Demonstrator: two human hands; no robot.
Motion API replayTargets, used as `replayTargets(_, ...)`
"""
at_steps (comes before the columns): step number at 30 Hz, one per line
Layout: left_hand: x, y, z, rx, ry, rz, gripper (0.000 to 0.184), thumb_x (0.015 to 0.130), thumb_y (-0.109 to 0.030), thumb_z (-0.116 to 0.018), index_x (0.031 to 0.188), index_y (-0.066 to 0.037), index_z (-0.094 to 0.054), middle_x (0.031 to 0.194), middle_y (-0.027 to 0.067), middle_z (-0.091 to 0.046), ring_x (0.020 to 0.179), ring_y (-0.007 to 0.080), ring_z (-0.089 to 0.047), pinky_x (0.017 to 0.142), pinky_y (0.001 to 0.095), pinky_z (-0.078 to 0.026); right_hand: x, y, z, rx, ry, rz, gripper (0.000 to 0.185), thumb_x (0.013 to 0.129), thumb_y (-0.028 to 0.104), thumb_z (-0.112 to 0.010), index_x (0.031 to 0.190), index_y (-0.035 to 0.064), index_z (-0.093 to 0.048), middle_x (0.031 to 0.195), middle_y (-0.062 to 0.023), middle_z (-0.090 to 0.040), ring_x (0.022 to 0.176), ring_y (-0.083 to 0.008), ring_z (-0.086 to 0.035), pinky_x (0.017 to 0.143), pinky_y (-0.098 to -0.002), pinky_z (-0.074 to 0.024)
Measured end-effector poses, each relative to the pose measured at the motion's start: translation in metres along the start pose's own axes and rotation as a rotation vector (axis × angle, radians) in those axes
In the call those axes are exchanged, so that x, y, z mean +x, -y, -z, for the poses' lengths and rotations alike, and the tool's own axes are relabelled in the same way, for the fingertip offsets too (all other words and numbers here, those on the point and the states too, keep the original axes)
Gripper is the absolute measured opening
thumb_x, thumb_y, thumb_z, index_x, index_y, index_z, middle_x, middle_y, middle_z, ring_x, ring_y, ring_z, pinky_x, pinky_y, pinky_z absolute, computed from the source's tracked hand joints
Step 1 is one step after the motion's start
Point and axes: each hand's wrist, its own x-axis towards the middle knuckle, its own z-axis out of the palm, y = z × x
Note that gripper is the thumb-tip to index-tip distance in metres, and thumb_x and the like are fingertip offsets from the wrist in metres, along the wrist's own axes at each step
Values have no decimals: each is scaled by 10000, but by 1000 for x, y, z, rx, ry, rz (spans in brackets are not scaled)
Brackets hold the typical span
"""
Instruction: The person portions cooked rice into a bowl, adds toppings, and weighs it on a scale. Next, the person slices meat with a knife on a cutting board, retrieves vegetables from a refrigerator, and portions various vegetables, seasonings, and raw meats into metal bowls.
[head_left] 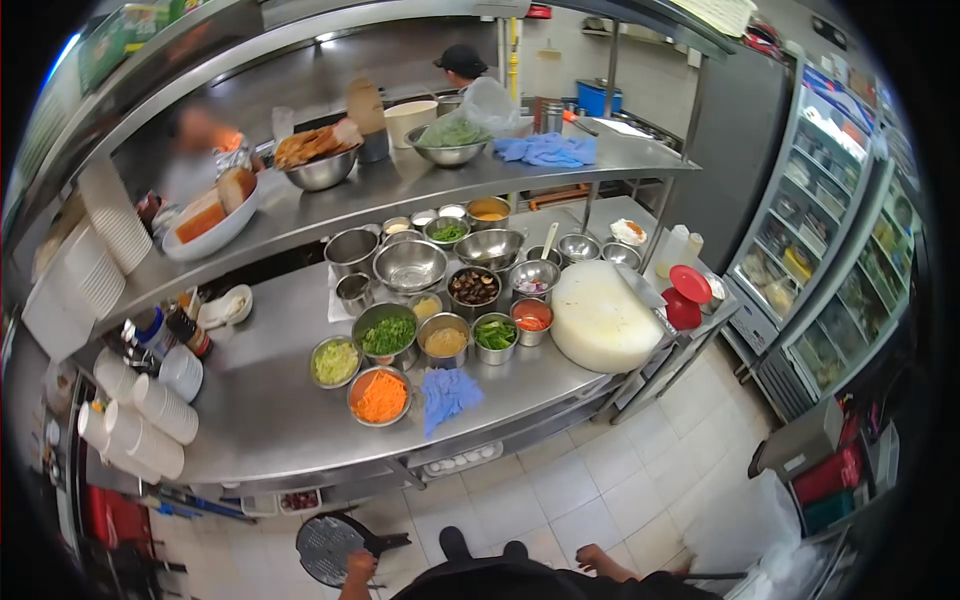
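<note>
Low at the bottom of the head view, my left hand (361,568) hangs with its fingers curled in, and nothing shows in it. Behind it on the floor is a black round stool (330,548). My right hand (592,559) hangs over the floor tiles, loosely closed, nothing visible in it. Both are apart from the steel worktable (270,430). Nearest on the table are a bowl of shredded carrot (381,397), a crumpled blue cloth (449,397), chopped green herbs (388,336) in a metal container and a thick round white chopping board (600,318).
Above the table runs a steel shelf (410,180) with bowls and a bag of greens. White cup stacks (150,440) stand at the left edge. Glass-door fridges (800,210) are at right, near a plastic bag (745,520). Two people (462,62) are behind the shelf.
</note>
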Motion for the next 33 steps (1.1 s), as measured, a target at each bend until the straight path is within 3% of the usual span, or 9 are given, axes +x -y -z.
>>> replayTargets(2,-14,2,-16,-166,8,280,245,836,-264,-524,984,-79,-589,778,171,-627,570,319,-587,446,479,-458,26,-8,0,-322,-66,306,151,742,98,-572,857,26,-637,879,-96,-638,755,-224,-651,562,-355,-544)
replayTargets(5,-51,23,-44,-176,-29,380,263,809,-166,-566,1065,-116,-605,792,168,-635,699,279,-629,603,461,-520,9,12,-1,162,-105,192,318,780,70,-536,1093,20,-565,950,-108,-637,784,-225,-659,587,-351,-557)
replayTargets(8,-79,49,-45,1030,464,-687,249,837,-222,-557,1026,-81,-638,811,180,-645,780,260,-641,718,394,-520,5,19,-3,229,-101,208,377,784,61,-547,1159,28,-552,971,-112,-641,804,-225,-659,600,-351,-560)
replayTargets(12,-155,0,-108,658,-481,145,478,871,-411,-520,897,49,-646,815,225,-646,757,296,-653,686,377,-519,38,-4,-10,135,-22,118,357,765,66,-588,1122,52,-580,963,-106,-651,820,-219,-654,609,-354,-557)
replayTargets(15,-204,-50,-105,484,-511,221,661,884,-523,-416,857,103,-628,784,273,-625,624,348,-643,623,428,-516,95,-45,-11,-513,10,468,224,786,106,-569,1000,74,-627,946,-87,-646,806,-200,-654,604,-354,-557)
replayTargets(17,-204,-34,-100,314,-571,146,574,873,-466,-483,878,88,-632,817,259,-634,660,352,-648,664,433,-513,48,-26,4,-137,0,100,228,798,121,-527,996,64,-625,950,-94,-637,782,-195,-657,596,-340,-556)
replayTargets(23,-202,31,-102,226,-511,201,503,862,-431,-512,964,53,-600,787,216,-622,623,304,-619,614,402,-494,48,-28,21,-158,-38,188,262,797,100,-502,1030,42,-607,943,-110,-636,765,-193,-661,564,-339,-561)
replayTargets(28,-207,89,-96,299,-268,210,465,854,-402,-537,1034,25,-574,763,181,-613,592,263,-594,572,376,-479,51,-1,35,-782,57,415,274,687,-13,-522,938,-18,-631,880,-172,-651,593,-260,-648,540,-354,-538)
replayTargets(33,-195,132,-74,428,-36,37,452,845,-372,-561,1105,-4,-548,738,145,-604,560,223,-570,530,351,-464,56,30,25,-367,-24,368,236,777,96,-520,976,29,-627,904,-132,-651,675,-219,-647,547,-340,-538)
